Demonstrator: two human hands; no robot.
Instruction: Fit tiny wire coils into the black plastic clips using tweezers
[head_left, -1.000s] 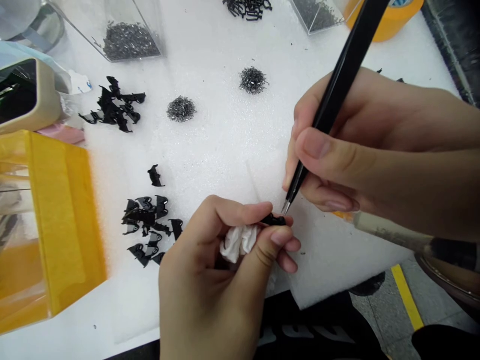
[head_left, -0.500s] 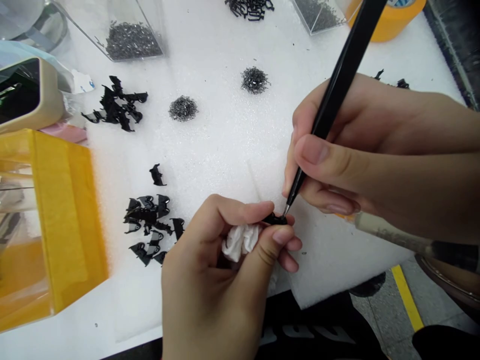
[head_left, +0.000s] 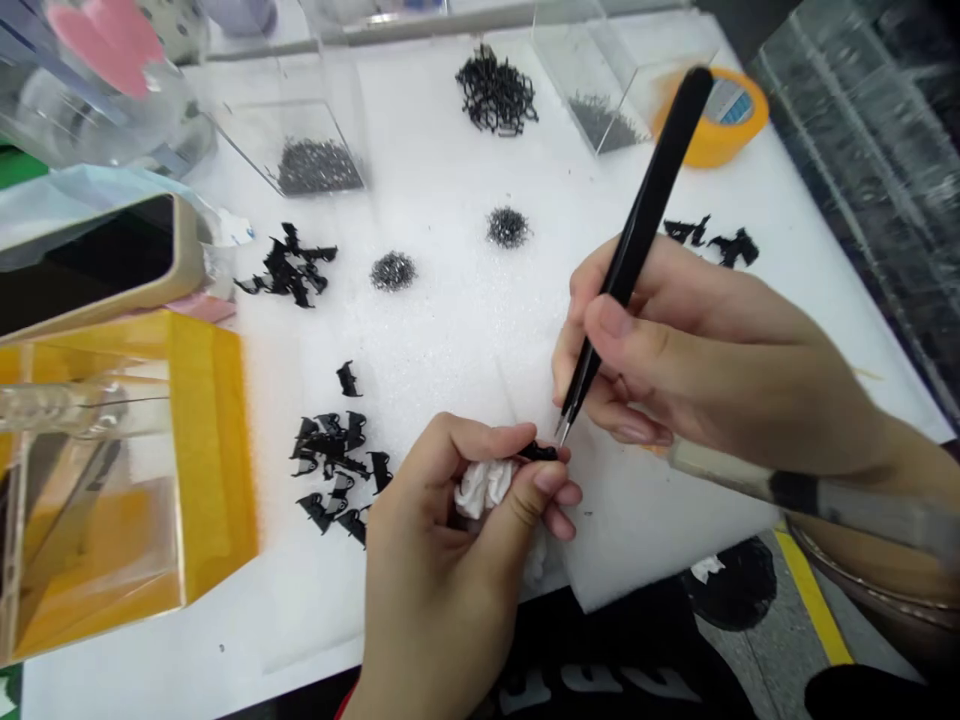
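Left hand point(head_left: 450, 530) pinches black clip point(head_left: 538, 452), tissue perhaps | right hand point(head_left: 675, 350) grips tweezers point(head_left: 630, 250)

White foam work mat scattered with small black parts, grey piles and clear boxes.

A white foam sheet point(head_left: 450, 330) covers the table. Near its front left lies a cluster of small black plastic clips point(head_left: 334, 465), with a second cluster point(head_left: 289, 270) further back and a third point(head_left: 712, 240) at the right. Two little heaps of tiny grey metal springs point(head_left: 394, 270) sit mid-mat. A tangle of black wire pieces point(head_left: 496, 95) lies at the back, between two clear plastic boxes point(head_left: 300, 140) of grey bits. A roll of orange tape point(head_left: 716, 125) sits far right; a yellow-sided clear box point(head_left: 202, 440) and a phone in a beige case point(head_left: 97, 265) sit left.
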